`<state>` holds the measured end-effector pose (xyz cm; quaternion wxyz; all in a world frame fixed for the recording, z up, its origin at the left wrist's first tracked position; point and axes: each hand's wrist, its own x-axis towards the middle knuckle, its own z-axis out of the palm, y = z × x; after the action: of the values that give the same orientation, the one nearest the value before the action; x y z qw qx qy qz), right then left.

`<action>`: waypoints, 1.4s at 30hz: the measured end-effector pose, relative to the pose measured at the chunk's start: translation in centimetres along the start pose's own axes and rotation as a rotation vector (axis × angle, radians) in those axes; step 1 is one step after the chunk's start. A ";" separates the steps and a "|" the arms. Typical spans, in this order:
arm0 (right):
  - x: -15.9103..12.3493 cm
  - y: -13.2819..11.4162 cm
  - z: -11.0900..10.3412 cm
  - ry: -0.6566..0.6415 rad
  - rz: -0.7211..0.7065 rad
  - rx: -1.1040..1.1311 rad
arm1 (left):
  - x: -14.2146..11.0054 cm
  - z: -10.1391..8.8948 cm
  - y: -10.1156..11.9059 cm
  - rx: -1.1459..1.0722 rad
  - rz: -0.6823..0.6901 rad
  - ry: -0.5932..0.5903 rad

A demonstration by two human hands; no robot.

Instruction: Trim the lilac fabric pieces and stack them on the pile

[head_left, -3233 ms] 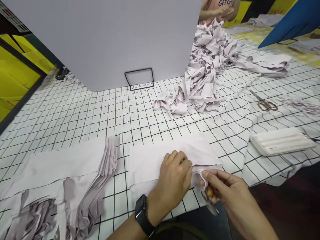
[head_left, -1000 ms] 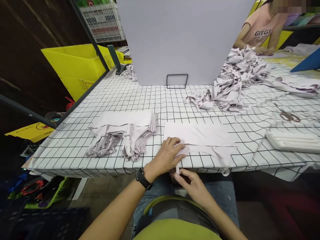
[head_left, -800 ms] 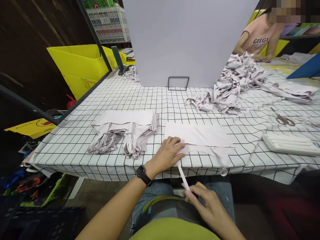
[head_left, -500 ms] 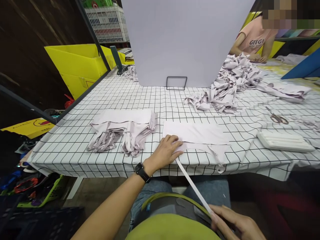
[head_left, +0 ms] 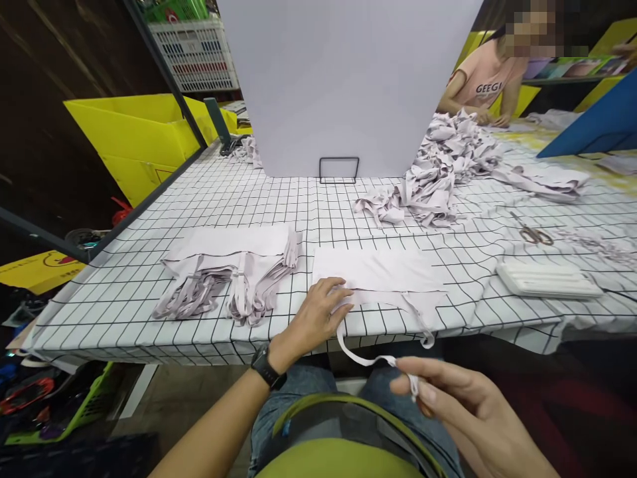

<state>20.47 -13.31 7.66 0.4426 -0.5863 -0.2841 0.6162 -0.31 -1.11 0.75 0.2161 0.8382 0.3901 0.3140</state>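
Note:
A pale pinkish garment with thin straps (head_left: 378, 269) lies flat near the table's front edge. My left hand (head_left: 321, 309) presses on its lower left corner, fingers bent over the cloth and thumb close to them. From under that hand a narrow strap (head_left: 361, 360) sags over the edge to my right hand (head_left: 448, 398). There the strap's end is pinched between thumb and fingers, with a small bunched part showing between them. The garment's other strap (head_left: 418, 315) hangs loosely at its right side. To the left lies a stack of similar garments (head_left: 229, 242), their straps gathered in bundles.
A white upright board (head_left: 343, 86) stands behind the work area. Right of it rises a heap of pale cloth pieces (head_left: 448, 159). Scissors (head_left: 532, 234) and a white flat device (head_left: 547, 280) lie at the right. A person in a pink shirt (head_left: 490, 76) works across the table.
The strap was stretched straight and is now slack and curved. My right hand has risen toward the table edge, its fingers now gathering the strap's end. My left hand stays on the garment.

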 end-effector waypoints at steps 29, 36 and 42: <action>7.4 0.3 0.5 -0.205 0.145 -0.057 | -0.6 -1.1 4.8 -0.009 0.106 0.053; 8.0 0.2 1.2 -0.210 0.121 -0.065 | -0.2 -1.4 4.6 -0.145 0.034 -0.032; 8.4 0.6 1.7 -0.115 0.099 -0.129 | -0.7 -0.5 4.3 -0.241 -0.012 0.002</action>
<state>19.34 -5.95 3.42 0.3559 -0.5905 -0.3187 0.6505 1.25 -4.24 3.46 0.3166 0.8036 0.3548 0.3580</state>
